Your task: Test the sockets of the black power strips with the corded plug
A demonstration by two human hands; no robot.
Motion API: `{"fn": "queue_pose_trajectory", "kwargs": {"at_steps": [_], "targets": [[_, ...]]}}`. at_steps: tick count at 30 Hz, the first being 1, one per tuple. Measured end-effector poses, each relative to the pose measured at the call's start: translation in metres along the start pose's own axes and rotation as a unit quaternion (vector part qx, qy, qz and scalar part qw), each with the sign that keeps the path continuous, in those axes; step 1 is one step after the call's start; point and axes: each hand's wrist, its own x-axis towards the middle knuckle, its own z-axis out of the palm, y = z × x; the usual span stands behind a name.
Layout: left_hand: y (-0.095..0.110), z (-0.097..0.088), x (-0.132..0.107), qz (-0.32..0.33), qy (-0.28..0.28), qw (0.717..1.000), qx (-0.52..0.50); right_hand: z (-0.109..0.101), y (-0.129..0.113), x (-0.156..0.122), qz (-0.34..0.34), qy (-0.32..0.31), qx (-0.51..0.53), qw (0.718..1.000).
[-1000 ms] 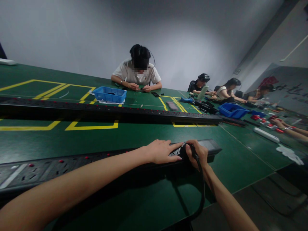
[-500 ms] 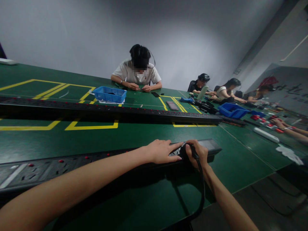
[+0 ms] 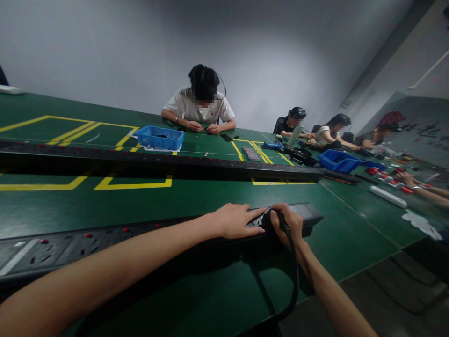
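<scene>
Green work table [image 3: 196, 196] marked with yellow tape lines [image 3: 133, 183], under a grey wall. At left, the near power strip [image 3: 105, 236] runs along my edge of the table. Behind it lie the far power strip [image 3: 157, 161] and a blue bin [image 3: 159, 137], in front of a seated person [image 3: 199, 105].

Centre: my left hand [image 3: 233, 220] lies palm-down on the near power strip with the fingers stretched out flat and gripping nothing. The index finger points along the top toward the plug [image 3: 270, 220]. The forearm crosses the view from the lower left, almost level with the strip.

Just to the right, my right hand [image 3: 289, 223] is closed around the black plug, which sits on the strip's top face near its right end. Whether the pins are seated, I cannot tell. The cable [image 3: 293, 281] leaves over my knuckles and drops past the wrist to the table edge. The wrist comes in from the lower right, bent slightly inward.

Judgement on doing this well: the flat hand should bear straight down so the strip cannot slide, and the plug is best kept square to the socket face, with the cable slack.

Far right: a second blue bin [image 3: 338, 160] and a co-worker's forearm [image 3: 426, 192], well apart from my hands.
</scene>
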Motion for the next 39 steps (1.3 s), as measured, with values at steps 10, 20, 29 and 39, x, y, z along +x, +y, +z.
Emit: {"fn": "queue_pose_trajectory", "kwargs": {"at_steps": [10, 20, 29, 39], "targets": [[0.0005, -0.0013, -0.0005, 0.004, 0.002, 1.0, -0.01, 0.0009, 0.0013, -0.001, -0.004, 0.004, -0.001, 1.0], [0.0001, -0.0001, 0.0003, 0.001, 0.003, 1.0, -0.002, 0.0003, 0.0004, -0.0003, -0.005, 0.009, -0.005, 1.0], [0.0009, -0.0004, 0.0003, -0.001, 0.01, 1.0, 0.005, -0.0004, 0.0004, -0.0001, -0.006, 0.009, -0.006, 1.0], [0.0062, 0.0039, 0.0009, -0.016, 0.034, 0.998, 0.051, 0.0012, 0.0013, -0.0004, -0.001, 0.007, -0.006, 1.0]]}}
